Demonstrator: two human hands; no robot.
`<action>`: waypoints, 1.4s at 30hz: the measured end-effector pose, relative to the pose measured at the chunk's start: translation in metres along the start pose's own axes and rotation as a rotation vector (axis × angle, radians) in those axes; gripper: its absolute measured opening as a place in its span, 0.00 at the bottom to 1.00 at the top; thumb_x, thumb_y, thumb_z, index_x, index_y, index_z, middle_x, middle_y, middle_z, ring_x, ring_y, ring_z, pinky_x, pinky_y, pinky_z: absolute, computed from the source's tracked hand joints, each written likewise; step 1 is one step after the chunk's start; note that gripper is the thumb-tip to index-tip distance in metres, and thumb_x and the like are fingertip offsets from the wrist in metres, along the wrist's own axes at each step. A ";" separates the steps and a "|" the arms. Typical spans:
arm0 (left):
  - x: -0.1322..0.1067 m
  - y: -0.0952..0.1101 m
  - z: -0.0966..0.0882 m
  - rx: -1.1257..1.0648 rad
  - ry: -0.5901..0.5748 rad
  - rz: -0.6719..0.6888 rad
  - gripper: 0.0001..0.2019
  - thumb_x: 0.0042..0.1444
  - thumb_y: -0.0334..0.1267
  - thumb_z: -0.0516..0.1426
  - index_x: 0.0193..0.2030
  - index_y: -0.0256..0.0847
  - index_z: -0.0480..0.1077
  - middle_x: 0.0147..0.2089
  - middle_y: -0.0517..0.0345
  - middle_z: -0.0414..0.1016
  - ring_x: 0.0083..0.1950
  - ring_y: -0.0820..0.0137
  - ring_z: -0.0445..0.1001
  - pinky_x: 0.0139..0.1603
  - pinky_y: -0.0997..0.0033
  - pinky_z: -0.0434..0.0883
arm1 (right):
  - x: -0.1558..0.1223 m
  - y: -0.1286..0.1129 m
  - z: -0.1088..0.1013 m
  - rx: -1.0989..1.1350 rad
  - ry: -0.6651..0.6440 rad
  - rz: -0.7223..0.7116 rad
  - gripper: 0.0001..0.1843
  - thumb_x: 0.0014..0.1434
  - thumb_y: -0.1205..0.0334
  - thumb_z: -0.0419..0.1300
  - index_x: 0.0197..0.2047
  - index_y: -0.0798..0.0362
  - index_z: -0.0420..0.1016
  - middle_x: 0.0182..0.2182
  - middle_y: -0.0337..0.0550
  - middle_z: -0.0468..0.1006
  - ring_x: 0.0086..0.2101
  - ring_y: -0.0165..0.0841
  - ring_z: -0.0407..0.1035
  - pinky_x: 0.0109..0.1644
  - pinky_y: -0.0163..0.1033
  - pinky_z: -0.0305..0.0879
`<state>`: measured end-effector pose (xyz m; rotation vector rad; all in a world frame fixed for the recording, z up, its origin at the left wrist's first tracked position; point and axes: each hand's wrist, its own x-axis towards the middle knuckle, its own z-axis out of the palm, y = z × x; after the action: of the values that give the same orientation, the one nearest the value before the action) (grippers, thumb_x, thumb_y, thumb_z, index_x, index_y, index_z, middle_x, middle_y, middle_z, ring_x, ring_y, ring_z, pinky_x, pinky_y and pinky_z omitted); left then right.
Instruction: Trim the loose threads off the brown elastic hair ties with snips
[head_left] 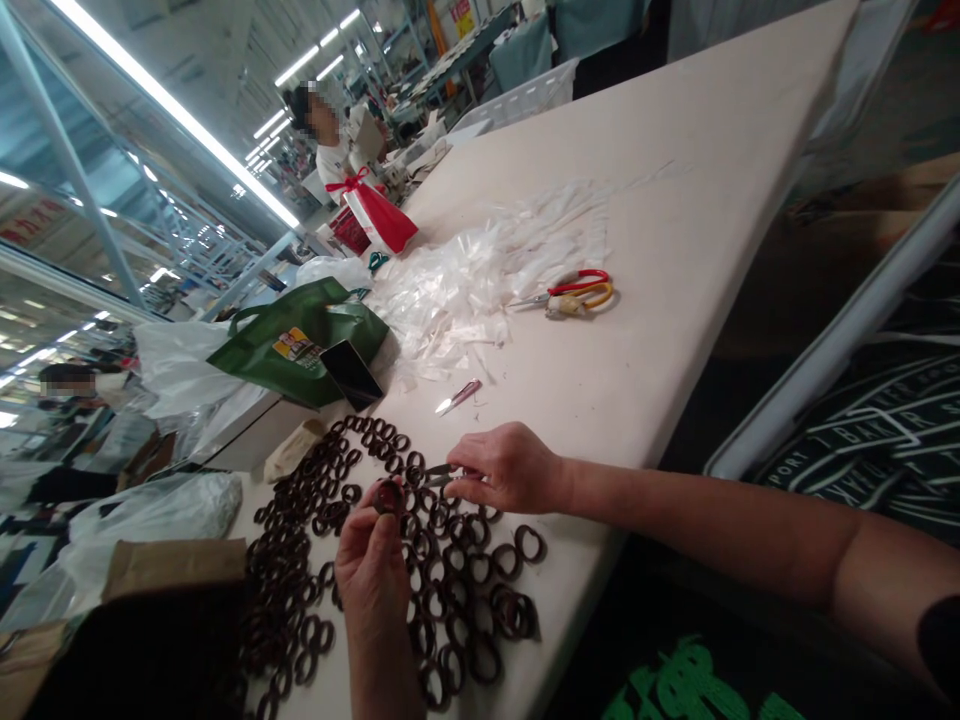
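My left hand [375,560] pinches a dark brown ring-shaped loop [388,498] between thumb and fingers. Close to its right, my right hand [510,466] is closed around small dark-bladed thread snips [438,475], their tips pointing left toward that loop. Whether the blades touch it I cannot tell. Many similar brown loops [484,658] lie in rows and heaps on the pale table [585,400] beneath and around both hands. Beyond them rests a small pair of pinkish snips [459,397].
Red-and-yellow-handled scissors [574,295] lie beside a spread of clear plastic strips [480,270]. A green bag [300,340] with a dark phone [351,375] leaning on it stands at the table's left. Behind is a red-and-white bag [379,215]. Another person [334,160] is farther back.
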<state>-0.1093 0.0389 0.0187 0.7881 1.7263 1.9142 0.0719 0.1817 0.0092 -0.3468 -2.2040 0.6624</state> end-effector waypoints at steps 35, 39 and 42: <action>-0.009 0.030 0.005 -0.179 0.184 0.060 0.16 0.48 0.41 0.69 0.28 0.42 0.65 0.23 0.69 0.60 0.23 0.80 0.57 0.22 0.82 0.58 | 0.012 0.000 -0.010 -0.079 -0.051 0.032 0.20 0.68 0.47 0.55 0.34 0.55 0.73 0.30 0.42 0.76 0.28 0.29 0.66 0.31 0.37 0.49; -0.009 0.032 0.000 -0.257 0.215 0.060 0.17 0.45 0.42 0.71 0.30 0.41 0.66 0.29 0.68 0.66 0.25 0.83 0.59 0.22 0.85 0.59 | 0.006 0.003 -0.007 -0.056 -0.058 0.044 0.19 0.68 0.49 0.56 0.34 0.55 0.74 0.29 0.41 0.75 0.28 0.29 0.65 0.31 0.36 0.49; -0.009 0.027 -0.003 -0.256 0.222 0.073 0.17 0.45 0.42 0.71 0.30 0.41 0.67 0.30 0.67 0.68 0.25 0.83 0.61 0.23 0.86 0.60 | 0.005 0.001 -0.008 -0.029 -0.082 0.065 0.17 0.67 0.50 0.57 0.34 0.55 0.74 0.29 0.41 0.75 0.28 0.28 0.64 0.32 0.35 0.50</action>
<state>-0.1034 0.0279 0.0445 0.5678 1.5453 2.2889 0.0747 0.1875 0.0160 -0.4144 -2.2907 0.6914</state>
